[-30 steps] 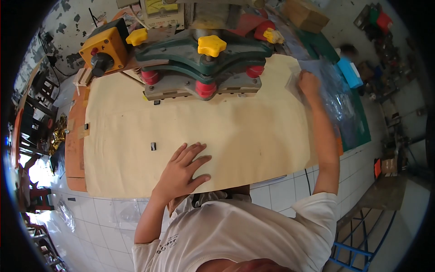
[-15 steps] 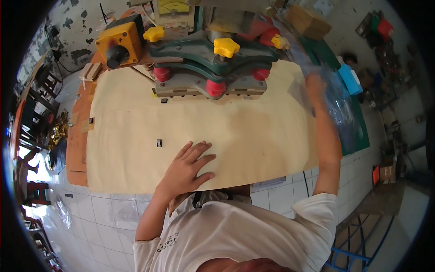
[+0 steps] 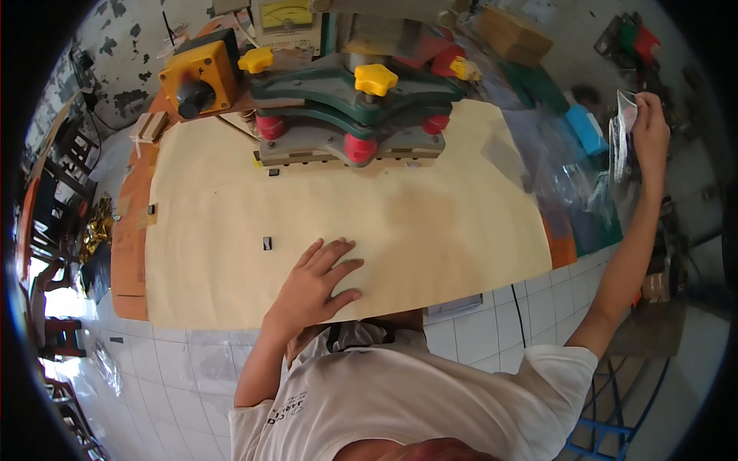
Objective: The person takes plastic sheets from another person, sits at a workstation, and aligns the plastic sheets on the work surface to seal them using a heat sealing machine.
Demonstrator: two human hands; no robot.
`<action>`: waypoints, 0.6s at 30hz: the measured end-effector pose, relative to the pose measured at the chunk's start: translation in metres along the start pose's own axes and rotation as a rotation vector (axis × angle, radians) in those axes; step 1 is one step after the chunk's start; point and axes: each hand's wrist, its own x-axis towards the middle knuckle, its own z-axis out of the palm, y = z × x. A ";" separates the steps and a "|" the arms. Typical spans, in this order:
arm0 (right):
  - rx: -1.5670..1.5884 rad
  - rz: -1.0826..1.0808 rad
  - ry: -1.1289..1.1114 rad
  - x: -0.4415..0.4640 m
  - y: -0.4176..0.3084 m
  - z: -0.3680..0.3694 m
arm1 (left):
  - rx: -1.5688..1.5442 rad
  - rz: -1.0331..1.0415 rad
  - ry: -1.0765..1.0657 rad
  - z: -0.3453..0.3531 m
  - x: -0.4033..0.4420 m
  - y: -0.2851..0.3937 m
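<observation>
My left hand (image 3: 315, 284) rests palm down, fingers spread, on the tan sheet (image 3: 207, 269) near its front edge. Out past the table's right side, my right hand (image 3: 649, 127) is raised and closed on a bundle of clear plastic (image 3: 621, 138). A small dark block (image 3: 267, 243) lies on the sheet to the left of my left hand. Two more sit on it, one below the press (image 3: 274, 173) and one at the left edge (image 3: 151, 209). The press head with red knobs (image 3: 360, 147) stands over the sheet's back part.
A yellow control box (image 3: 198, 81) with a black knob stands at the back left. Clear plastic sheets (image 3: 565, 173) lie on a green mat (image 3: 607, 234) at the right, near a blue box (image 3: 586, 129). A cardboard box (image 3: 513, 34) sits at the back right.
My right hand has moved from the table's right side outward to the right, and a plastic bundle now shows in it. My left hand has stayed in place.
</observation>
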 end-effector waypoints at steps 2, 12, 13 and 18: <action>0.451 0.130 -0.232 -0.006 -0.010 -0.028 | -0.025 0.000 0.014 0.000 0.000 -0.001; 0.863 -0.020 -0.592 -0.033 -0.071 -0.100 | -0.892 -0.112 0.048 0.009 0.022 0.048; 0.866 -0.026 -0.592 -0.034 -0.079 -0.104 | -0.891 -0.114 0.054 0.015 0.030 0.051; 1.159 -0.081 -0.631 -0.041 -0.108 -0.104 | -1.241 -0.266 0.182 0.032 0.072 0.047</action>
